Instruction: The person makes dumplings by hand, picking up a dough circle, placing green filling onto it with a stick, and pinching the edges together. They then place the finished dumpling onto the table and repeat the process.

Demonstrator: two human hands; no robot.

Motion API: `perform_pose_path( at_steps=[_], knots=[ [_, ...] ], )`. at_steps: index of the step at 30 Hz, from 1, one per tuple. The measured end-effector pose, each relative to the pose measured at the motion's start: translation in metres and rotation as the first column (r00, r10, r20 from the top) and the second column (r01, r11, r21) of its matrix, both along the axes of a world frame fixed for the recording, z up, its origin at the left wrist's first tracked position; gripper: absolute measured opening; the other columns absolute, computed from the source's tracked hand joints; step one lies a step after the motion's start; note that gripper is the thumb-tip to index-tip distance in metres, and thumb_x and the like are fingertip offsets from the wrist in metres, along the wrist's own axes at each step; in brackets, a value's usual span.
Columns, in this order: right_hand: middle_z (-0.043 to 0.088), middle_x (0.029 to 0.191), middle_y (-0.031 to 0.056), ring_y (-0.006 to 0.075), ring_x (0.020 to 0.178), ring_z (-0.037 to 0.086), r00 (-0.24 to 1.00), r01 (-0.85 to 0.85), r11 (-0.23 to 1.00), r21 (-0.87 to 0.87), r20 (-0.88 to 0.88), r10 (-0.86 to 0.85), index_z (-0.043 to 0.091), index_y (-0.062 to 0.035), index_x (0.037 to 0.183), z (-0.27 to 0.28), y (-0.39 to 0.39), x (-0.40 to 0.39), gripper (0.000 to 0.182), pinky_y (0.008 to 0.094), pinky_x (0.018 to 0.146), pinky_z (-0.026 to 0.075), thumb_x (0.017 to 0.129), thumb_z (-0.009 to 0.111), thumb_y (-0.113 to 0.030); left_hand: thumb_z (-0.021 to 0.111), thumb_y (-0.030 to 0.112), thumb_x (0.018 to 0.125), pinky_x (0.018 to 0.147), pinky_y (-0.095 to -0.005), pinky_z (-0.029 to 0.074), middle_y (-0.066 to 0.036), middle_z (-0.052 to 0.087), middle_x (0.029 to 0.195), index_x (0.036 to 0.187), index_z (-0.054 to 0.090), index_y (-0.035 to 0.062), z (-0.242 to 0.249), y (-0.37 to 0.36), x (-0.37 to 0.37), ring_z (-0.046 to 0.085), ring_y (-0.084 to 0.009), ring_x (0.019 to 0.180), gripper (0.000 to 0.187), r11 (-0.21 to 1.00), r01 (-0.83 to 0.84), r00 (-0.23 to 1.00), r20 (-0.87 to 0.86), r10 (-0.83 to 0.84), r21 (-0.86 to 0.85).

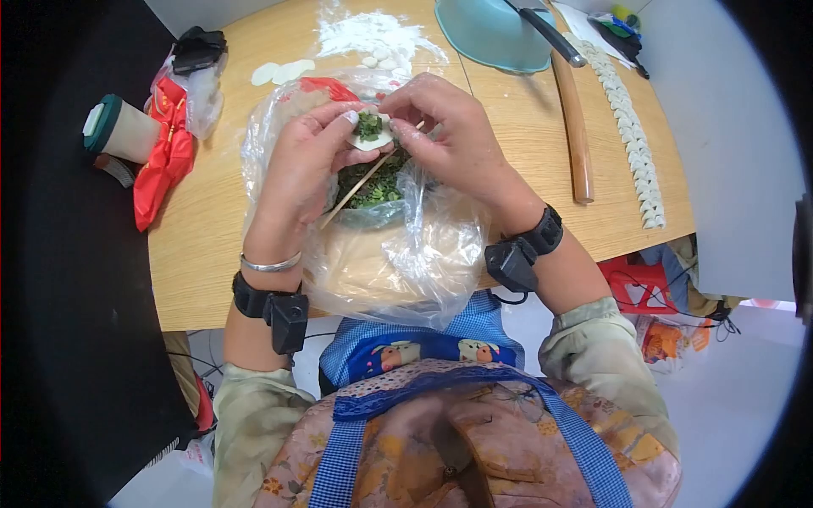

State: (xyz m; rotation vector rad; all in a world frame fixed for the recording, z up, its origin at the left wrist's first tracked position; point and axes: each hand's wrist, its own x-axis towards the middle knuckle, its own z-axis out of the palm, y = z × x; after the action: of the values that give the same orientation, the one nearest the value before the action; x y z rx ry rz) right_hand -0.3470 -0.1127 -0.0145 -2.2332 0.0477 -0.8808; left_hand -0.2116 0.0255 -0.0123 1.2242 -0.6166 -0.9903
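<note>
A round white dumpling wrapper [374,143] with chopped green filling [368,126] on it lies in the fingers of my left hand [306,146]. My right hand [453,131] pinches the wrapper's edge from the other side, thumb and forefinger together. Below both hands, more chopped green filling [377,188] sits within a clear plastic bag [406,262] spread on the table. Pale wooden chopsticks [357,186] lean across that filling, their upper end running behind my right fingers.
White flour [373,38] and loose wrappers [279,72] lie at the back. A teal bowl [491,38], a knife [550,35], a rolling pin [573,127] and a long row of dumplings [622,127] are on the right. A cup [127,129] and red bag [168,157] stand left.
</note>
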Motion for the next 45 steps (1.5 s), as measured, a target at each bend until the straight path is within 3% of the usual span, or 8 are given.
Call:
perform_pose_path(
  at_steps=[1, 6, 13, 21, 26, 35, 40, 45],
  knots=[
    [0.061, 0.085, 0.0114, 0.0257, 0.076, 0.064, 1.000, 0.008, 0.999, 0.032, 0.026, -0.009, 0.066, -0.0035, 0.095, 0.0008, -0.0004, -0.0006, 0.018, 0.0336, 0.067, 0.051, 0.077, 0.064, -0.003, 0.051, 0.012, 0.098, 0.082, -0.0266, 0.058, -0.015, 0.066, 0.106, 0.114, 0.058, -0.0089, 0.0006, 0.0003, 0.0012, 0.069, -0.0207, 0.091, 0.027, 1.000, 0.013, 0.999, -0.044, -0.014, -0.029],
    [0.059, 0.087, 0.0109, 0.0263, 0.077, 0.063, 1.000, -0.028, 0.999, -0.030, 0.004, 0.028, 0.064, -0.0041, 0.096, 0.0001, -0.0042, -0.0033, 0.020, 0.0339, 0.068, 0.051, 0.076, 0.065, -0.003, 0.050, 0.017, 0.099, 0.080, -0.0263, 0.059, -0.014, 0.066, 0.105, 0.112, 0.060, -0.0079, 0.0010, 0.0013, 0.0035, 0.070, -0.0220, 0.090, 0.029, 0.997, 0.017, 0.996, -0.084, -0.023, -0.075],
    [0.057, 0.091, 0.0103, 0.0296, 0.087, 0.060, 0.999, 0.028, 0.984, -0.176, 0.051, -0.020, 0.060, -0.0061, 0.094, -0.0042, -0.0049, -0.0015, 0.022, 0.0378, 0.071, 0.050, 0.074, 0.068, -0.005, 0.058, 0.008, 0.093, 0.078, -0.0238, 0.058, -0.015, 0.066, 0.106, 0.116, 0.058, -0.0097, 0.0053, 0.0021, 0.0016, 0.070, -0.0226, 0.089, 0.029, 0.998, -0.014, 0.999, -0.043, 0.011, -0.061],
    [0.056, 0.092, 0.0108, 0.0296, 0.085, 0.059, 0.997, -0.005, 0.979, -0.203, 0.070, 0.020, 0.060, -0.0065, 0.094, -0.0032, -0.0031, -0.0013, 0.022, 0.0375, 0.070, 0.050, 0.074, 0.068, -0.006, 0.060, 0.009, 0.093, 0.078, -0.0227, 0.059, -0.014, 0.066, 0.110, 0.118, 0.058, -0.0061, 0.0042, 0.0030, 0.0035, 0.070, -0.0214, 0.092, 0.029, 0.998, 0.021, 0.998, -0.058, -0.025, -0.065],
    [0.056, 0.092, 0.0107, 0.0291, 0.085, 0.060, 0.998, 0.006, 0.990, -0.144, 0.070, 0.004, 0.060, -0.0069, 0.094, -0.0022, -0.0030, -0.0032, 0.022, 0.0370, 0.070, 0.050, 0.074, 0.068, -0.006, 0.058, 0.004, 0.090, 0.079, -0.0244, 0.059, -0.016, 0.065, 0.110, 0.119, 0.055, -0.0114, 0.0030, 0.0025, 0.0049, 0.070, -0.0235, 0.091, 0.032, 0.997, 0.014, 0.994, -0.108, -0.023, -0.078],
    [0.059, 0.096, 0.0091, 0.0292, 0.088, 0.059, 0.991, 0.022, 0.968, -0.250, 0.134, 0.012, 0.062, -0.0084, 0.092, -0.0013, -0.0022, -0.0013, 0.023, 0.0370, 0.073, 0.050, 0.071, 0.071, -0.007, 0.057, 0.010, 0.095, 0.079, -0.0250, 0.060, -0.013, 0.066, 0.103, 0.116, 0.057, -0.0086, 0.0022, 0.0017, 0.0015, 0.069, -0.0205, 0.089, 0.028, 0.996, 0.025, 0.996, -0.085, -0.032, -0.081],
    [0.067, 0.101, 0.0062, 0.0287, 0.093, 0.060, 0.971, 0.011, 0.916, -0.400, 0.221, 0.085, 0.065, -0.0074, 0.089, 0.0020, -0.0015, 0.0001, 0.020, 0.0387, 0.078, 0.051, 0.070, 0.072, -0.007, 0.052, 0.016, 0.098, 0.077, -0.0251, 0.060, -0.013, 0.067, 0.101, 0.113, 0.060, -0.0065, 0.0028, 0.0020, 0.0024, 0.069, -0.0182, 0.088, 0.028, 0.993, 0.045, 0.990, -0.131, -0.059, -0.108],
    [0.067, 0.098, 0.0067, 0.0293, 0.093, 0.061, 0.973, -0.006, 0.931, -0.366, 0.212, 0.089, 0.065, -0.0078, 0.089, -0.0010, -0.0024, 0.0011, 0.019, 0.0378, 0.079, 0.051, 0.071, 0.072, -0.008, 0.053, 0.015, 0.098, 0.075, -0.0246, 0.060, -0.013, 0.067, 0.101, 0.113, 0.060, -0.0077, 0.0051, 0.0035, 0.0014, 0.069, -0.0184, 0.088, 0.028, 0.991, 0.045, 0.986, -0.155, -0.064, -0.123]
  ],
)
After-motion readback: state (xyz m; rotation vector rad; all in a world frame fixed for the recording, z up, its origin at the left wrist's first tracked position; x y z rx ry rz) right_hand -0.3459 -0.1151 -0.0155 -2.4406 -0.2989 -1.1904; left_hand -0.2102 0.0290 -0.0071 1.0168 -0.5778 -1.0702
